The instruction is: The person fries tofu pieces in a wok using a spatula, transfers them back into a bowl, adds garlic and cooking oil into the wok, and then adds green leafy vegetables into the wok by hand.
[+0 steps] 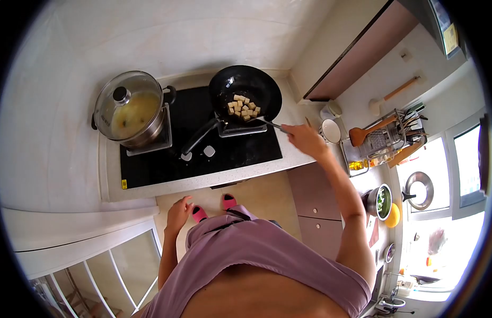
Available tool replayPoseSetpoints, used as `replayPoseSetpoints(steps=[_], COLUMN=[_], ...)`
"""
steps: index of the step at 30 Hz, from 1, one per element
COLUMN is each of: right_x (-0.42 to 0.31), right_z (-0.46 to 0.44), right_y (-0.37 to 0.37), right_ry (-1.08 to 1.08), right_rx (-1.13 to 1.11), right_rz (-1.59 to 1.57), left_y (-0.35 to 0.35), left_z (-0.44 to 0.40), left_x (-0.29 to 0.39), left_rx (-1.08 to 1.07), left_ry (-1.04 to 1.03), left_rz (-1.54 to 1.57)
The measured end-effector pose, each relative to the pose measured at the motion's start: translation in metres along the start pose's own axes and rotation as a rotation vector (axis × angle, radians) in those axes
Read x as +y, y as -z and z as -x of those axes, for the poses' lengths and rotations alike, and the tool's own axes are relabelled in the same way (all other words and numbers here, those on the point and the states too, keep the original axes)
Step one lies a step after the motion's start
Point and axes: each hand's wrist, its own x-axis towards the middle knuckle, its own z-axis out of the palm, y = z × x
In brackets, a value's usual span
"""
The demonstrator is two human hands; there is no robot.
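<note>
My right hand [305, 141] is closed around the handle of a metal spatula [271, 124]. The tip of the spatula reaches into a black wok [264, 87], close to several pale, tofu-like cubes [243, 107] gathered in its lower part. The wok sits tilted on the right burner, and its black handle [200, 136] points toward the lower left, with no hand on it. My left hand [178, 213] hangs low in front of the counter, holding nothing, its fingers loosely bent and apart.
A glass-lidded pot [133, 114] of yellowish liquid stands on the left of the black cooktop [230, 151]. To the right are a white bowl [330, 131], a utensil rack [384, 140] with a wooden turner [357, 136], and a metal bowl of chopped greens [383, 202].
</note>
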Motion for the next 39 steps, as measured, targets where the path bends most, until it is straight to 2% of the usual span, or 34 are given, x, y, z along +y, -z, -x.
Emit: replayPoseSetpoints(steps=[5, 10, 13, 17, 20, 25, 31, 35, 37, 39], right_x=[-0.015, -0.003, 0.003, 0.004, 0.007, 0.002, 0.034, 0.052, 0.045, 0.041], right_z=[-0.019, -0.051, -0.077, -0.107, -0.112, -0.073, -0.019, -0.011, -0.019, -0.031], right_y=[-0.077, -0.081, -0.076, -0.076, -0.082, -0.055, 0.001, -0.023, -0.049, -0.064], right_ry=[-0.126, -0.176, -0.131, -0.177, -0.167, -0.085, -0.02, -0.006, -0.075, -0.079], right_rx=[0.121, 0.24, 0.345, 0.323, 0.224, -0.005, -0.038, -0.035, -0.046, 0.038], right_rz=[-0.175, -0.318, -0.259, -0.226, -0.143, -0.051, 0.109, 0.172, 0.203, 0.125], left_y=[0.003, 0.003, -0.001, -0.003, -0.005, -0.007, -0.008, -0.008, -0.006, -0.006], left_z=[-0.006, -0.001, 0.003, 0.007, 0.006, 0.001, -0.003, -0.006, -0.009, -0.01], left_x=[0.007, 0.005, -0.001, -0.001, 0.002, 0.002, 0.004, 0.006, 0.009, 0.011], left_rx=[0.038, 0.03, 0.025, 0.009, 0.019, 0.015, 0.003, -0.006, -0.008, -0.008], left_ry=[-0.035, -0.002, -0.002, 0.008, -0.024, -0.038, -0.041, -0.035, -0.036, -0.035], left_rz=[0.028, -0.024, -0.036, -0.044, -0.042, -0.028, -0.038, -0.056, -0.066, -0.076])
